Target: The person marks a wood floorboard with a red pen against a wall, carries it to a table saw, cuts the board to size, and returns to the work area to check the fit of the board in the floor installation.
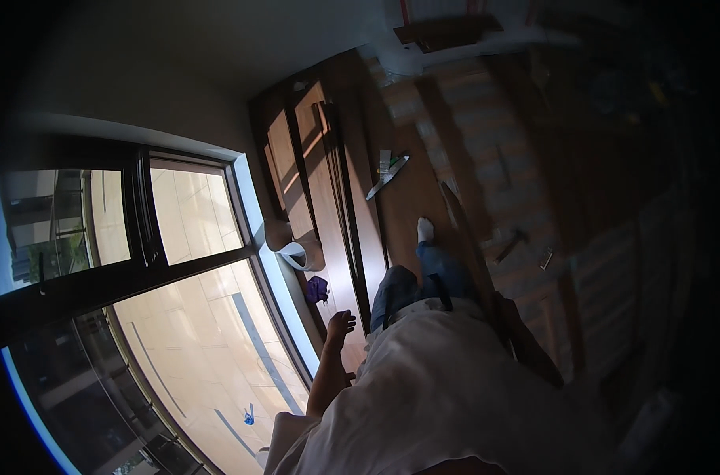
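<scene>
My left hand [342, 323] hangs in the air near the window side, its fingers a little apart and nothing in them. Beyond it, a crumpled purple cloth or bag [317, 290] lies by the wall. On my other side, my right hand [504, 310] is in deep shadow beside my hip, and its fingers cannot be made out. Right by it, the long narrow wooden plank [464, 226] reaches forward past my leg. Whether the hand grips or merely overlaps this plank is unclear. One foot in a white sock stands on brown floorboards [403, 210].
Several long boards [340, 186] lie along the window wall. A pale blade-like piece [386, 177] lies ahead of my foot. On the right are a hammer [511, 246] and a small rectangular object [546, 258]. A curled white-and-brown sheet [294, 252] stands beside the window frame [277, 297].
</scene>
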Tool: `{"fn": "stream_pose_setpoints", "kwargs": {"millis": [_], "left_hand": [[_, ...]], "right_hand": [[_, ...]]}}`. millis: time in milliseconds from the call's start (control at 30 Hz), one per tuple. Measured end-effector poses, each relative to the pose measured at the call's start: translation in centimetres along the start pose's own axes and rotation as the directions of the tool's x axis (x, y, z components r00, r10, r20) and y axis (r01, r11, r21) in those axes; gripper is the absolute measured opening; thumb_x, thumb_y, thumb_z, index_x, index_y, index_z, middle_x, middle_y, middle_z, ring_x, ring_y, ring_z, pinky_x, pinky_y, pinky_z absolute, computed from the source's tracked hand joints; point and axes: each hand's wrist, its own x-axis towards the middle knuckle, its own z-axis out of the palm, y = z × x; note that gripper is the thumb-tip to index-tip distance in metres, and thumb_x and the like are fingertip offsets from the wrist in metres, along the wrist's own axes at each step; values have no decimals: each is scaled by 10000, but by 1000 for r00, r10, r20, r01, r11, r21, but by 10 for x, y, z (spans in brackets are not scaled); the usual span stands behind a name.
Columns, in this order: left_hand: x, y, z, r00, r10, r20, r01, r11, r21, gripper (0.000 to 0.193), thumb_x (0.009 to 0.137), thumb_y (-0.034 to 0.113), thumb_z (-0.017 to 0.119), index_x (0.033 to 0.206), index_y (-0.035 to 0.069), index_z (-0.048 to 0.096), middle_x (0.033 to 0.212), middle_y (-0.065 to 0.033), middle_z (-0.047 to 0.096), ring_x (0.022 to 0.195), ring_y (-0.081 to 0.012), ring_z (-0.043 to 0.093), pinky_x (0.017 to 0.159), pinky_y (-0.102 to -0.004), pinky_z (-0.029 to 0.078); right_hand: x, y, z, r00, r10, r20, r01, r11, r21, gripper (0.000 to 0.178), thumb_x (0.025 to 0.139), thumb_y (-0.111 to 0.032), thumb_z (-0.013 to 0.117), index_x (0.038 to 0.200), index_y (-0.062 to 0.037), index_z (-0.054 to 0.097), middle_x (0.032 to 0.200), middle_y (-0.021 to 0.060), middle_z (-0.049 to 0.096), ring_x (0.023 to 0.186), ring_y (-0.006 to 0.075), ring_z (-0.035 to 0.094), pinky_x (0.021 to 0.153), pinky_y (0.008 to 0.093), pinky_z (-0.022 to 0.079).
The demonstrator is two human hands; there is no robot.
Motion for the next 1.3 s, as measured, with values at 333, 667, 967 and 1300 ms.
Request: {"fn": "stream_pose_setpoints", "kwargs": {"millis": [333, 667, 967, 1300], "left_hand": [[38, 91, 28, 974, 219, 49, -217, 865, 453, 400, 1006, 368, 537, 1149, 23, 682, 987, -78, 716, 802, -209, 683, 686, -325, 546], [157, 361, 20, 923, 361, 129, -377, 916, 135, 352, 1022, 321, 567, 1188, 13, 604, 1028, -108, 722, 843, -184, 697, 717, -298, 554], [211, 590, 95, 850, 307, 428, -412, 894, 178, 292, 1024, 216, 569, 1238, 25, 625, 1038, -48, 686, 905, -133, 668, 801, -280, 545], [373, 776, 212, 866, 5, 500, -220, 902, 371, 483, 974, 179, 650, 1396, 12, 483, 1144, -93, 682, 1040, -213, 664, 900, -319, 539]], "right_hand": [[96, -207, -54, 983, -176, 59, 184, 963, -198, 612, 1037, -484, 403, 1015, 70, 663, 958, 273, 701, 883, 368, 689, 763, 453, 517], [155, -384, -78, 951, -277, -136, 246, 947, -206, 594, 990, -505, 529, 1018, 70, 675, 1004, 269, 699, 958, 376, 684, 807, 438, 520], [277, -523, -97, 932, -297, -207, 260, 947, -188, 531, 957, -513, 594, 1073, 4, 622, 947, 253, 688, 911, 420, 680, 780, 473, 533], [422, -646, -87, 928, -291, -231, 254, 951, -177, 366, 918, -415, 679, 1019, -71, 609, 875, 172, 708, 820, 356, 707, 716, 458, 555]]}}
